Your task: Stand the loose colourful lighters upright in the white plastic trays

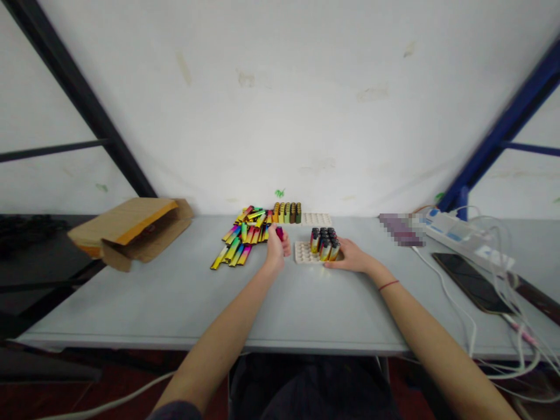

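Lighters (325, 252) w/ blk tops in wht tray (305, 253), R hand (353, 257) alongside

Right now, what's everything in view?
Shiny strips: many, rainbow, centre
Upright pieces: many, gold to red, back
Trays: two, whitish, centre and back
Lighters: several, black tops, near tray
Box: one, brown, left
Slab: one, purplish, right
Phone: one, black, right
Power strip: one, white, right
Cables: several, white, mostly right
Table: one, grey, centre
Posts: two, black left, blue right
Wall: one, white, back
Left grip: one, around purple piece
Right grip: one, at tray
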{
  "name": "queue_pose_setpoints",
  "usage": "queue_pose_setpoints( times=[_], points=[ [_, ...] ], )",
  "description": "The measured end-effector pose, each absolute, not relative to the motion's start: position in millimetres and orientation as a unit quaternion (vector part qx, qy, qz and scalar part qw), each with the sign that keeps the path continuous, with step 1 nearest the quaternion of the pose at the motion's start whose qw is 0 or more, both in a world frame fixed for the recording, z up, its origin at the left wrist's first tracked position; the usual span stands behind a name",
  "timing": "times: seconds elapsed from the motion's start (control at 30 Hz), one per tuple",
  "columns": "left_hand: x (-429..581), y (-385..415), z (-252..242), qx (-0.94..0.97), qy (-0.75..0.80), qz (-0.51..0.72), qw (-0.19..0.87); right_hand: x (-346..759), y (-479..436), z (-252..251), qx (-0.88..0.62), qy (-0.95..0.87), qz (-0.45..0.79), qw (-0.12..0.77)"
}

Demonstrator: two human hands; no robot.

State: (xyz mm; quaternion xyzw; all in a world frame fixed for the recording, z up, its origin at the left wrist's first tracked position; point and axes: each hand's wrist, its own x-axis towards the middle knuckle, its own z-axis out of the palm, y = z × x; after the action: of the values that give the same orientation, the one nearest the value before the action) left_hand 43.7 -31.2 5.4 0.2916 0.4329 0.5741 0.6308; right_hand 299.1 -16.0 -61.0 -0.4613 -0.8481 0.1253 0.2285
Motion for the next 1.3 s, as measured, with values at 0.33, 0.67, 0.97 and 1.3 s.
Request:
queue_pose_setpoints(
  times=[0.33, 0.67, 0.97, 1.3],
  points=[
    [44, -32, 8, 0.287, 0.427, 0.561, 0.649, 298, -16, -60, -0.457, -0.849, 0.125, 0.234],
    [45, -29, 2, 0.356, 0.444, 0.558, 0.604, 298, -18, -59, -0.456, -0.851, 0.121, 0.232],
    [51, -32, -14, 0.694, 0.439, 0.499, 0.279, 293, -18, -58, -0.454, -0.844, 0.109, 0.263],
    [54, -34, -23, 0.791, 0.388, 0.39, 0.267, 292, -16, -66, -0.473, -0.841, 0.094, 0.247]
  ],
)
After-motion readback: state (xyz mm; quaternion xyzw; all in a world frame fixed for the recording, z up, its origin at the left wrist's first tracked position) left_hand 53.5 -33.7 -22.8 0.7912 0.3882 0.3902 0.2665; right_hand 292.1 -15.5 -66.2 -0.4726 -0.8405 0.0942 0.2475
